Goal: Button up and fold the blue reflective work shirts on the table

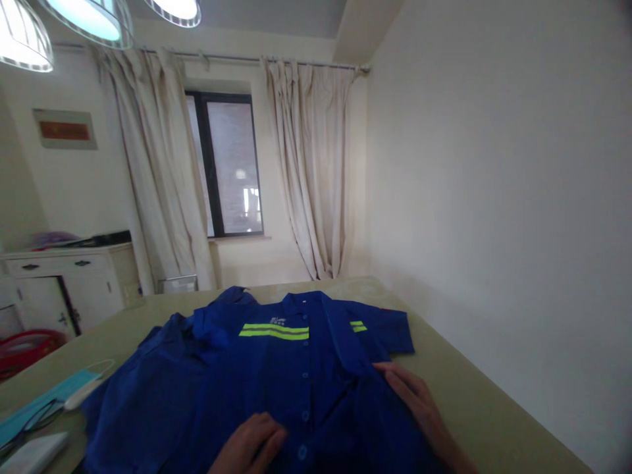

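A blue short-sleeved work shirt (281,362) lies spread front up, its collar at the far side. Yellow-green reflective strips cross its chest, and buttons run down the front edge. One front panel is partly folded over on the right. My left hand (254,444) is low on the shirt, left of the buttons, fingers curled together against the cloth. My right hand (417,401) lies on the right side of the shirt with fingers stretched out. More blue cloth (148,388) lies bunched at the left; whether it is a separate garment is unclear.
On the table (494,408) at left are a light-blue face mask (44,401), dark-framed glasses (42,416) and a white flat object (37,454). A wall borders the table's right side. A white cabinet (93,283) and red basin (29,349) stand beyond at left.
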Demonstrator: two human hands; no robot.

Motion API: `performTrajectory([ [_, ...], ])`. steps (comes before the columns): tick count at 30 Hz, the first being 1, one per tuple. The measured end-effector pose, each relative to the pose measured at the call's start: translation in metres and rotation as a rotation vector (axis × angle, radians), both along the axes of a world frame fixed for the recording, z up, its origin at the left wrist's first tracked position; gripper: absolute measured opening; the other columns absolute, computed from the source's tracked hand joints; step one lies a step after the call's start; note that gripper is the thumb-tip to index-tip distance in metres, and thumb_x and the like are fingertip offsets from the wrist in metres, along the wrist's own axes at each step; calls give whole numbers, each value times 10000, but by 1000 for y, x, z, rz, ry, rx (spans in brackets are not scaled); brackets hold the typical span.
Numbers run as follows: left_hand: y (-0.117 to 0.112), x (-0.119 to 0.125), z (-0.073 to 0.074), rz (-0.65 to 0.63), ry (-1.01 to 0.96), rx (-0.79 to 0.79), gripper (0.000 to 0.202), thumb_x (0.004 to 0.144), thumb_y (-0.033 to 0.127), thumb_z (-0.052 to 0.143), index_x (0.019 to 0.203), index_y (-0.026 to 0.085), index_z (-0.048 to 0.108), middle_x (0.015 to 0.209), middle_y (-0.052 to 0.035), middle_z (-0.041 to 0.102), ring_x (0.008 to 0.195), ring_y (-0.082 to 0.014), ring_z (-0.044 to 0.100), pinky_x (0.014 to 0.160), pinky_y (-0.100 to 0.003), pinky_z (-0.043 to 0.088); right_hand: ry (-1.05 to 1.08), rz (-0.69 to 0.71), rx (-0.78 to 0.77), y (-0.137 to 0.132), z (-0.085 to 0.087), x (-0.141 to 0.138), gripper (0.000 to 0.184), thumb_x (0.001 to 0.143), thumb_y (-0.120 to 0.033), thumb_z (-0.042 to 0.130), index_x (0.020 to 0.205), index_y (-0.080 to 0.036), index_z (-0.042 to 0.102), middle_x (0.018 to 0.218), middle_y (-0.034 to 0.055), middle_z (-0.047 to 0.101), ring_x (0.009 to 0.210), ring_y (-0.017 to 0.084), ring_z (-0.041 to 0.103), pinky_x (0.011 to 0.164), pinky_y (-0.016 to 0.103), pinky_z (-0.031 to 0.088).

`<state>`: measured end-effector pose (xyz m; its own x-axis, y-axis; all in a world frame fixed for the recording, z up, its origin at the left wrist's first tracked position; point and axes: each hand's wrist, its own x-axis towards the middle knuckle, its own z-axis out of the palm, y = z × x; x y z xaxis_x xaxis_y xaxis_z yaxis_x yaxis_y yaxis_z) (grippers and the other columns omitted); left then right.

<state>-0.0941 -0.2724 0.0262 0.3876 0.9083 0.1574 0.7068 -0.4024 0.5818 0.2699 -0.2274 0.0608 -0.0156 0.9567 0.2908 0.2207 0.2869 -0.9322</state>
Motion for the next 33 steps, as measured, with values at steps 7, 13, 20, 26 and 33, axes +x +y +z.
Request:
performTrajectory([
  [7,40,91,2,254,312,-9,508,899,421,555,1405,368,572,1580,-31,464,1470,-357,360,1190,-711,163,-472,284,68,25,-40,-58,462,953,-484,576,1331,-229,647,1342,110,664,1251,291,588,1117,439,408],
  [13,67,76,-12,203,344,29,457,989,311,395,1379,482,559,1578,45,469,1477,-279,372,1193,-678,191,-603,332,160,24,-41,-48,374,998,-405,515,1312,-241,634,1323,91,658,1232,258,573,1091,381,391],
  [20,84,40,-25,158,181,87,422,1001,300,381,1325,392,635,1468,12,600,1397,-235,508,1204,-575,309,-671,242,164,39,-41,-45,209,972,-240,482,1073,-224,664,1146,62,690,1112,246,588,988,358,415],
  [26,87,-22,-37,422,-116,123,478,1025,359,272,1375,294,591,1161,-13,778,1084,-212,733,973,-350,570,-671,187,155,46,-44,-43,197,978,-226,449,969,-220,646,1051,50,684,1027,224,591,911,332,432],
  [33,74,-59,-33,541,99,131,543,839,54,345,1072,278,781,1371,-38,666,1370,-242,544,1186,-437,392,-617,137,167,46,-50,-46,173,969,-252,478,987,-235,650,1051,48,695,1029,232,618,959,358,444],
])
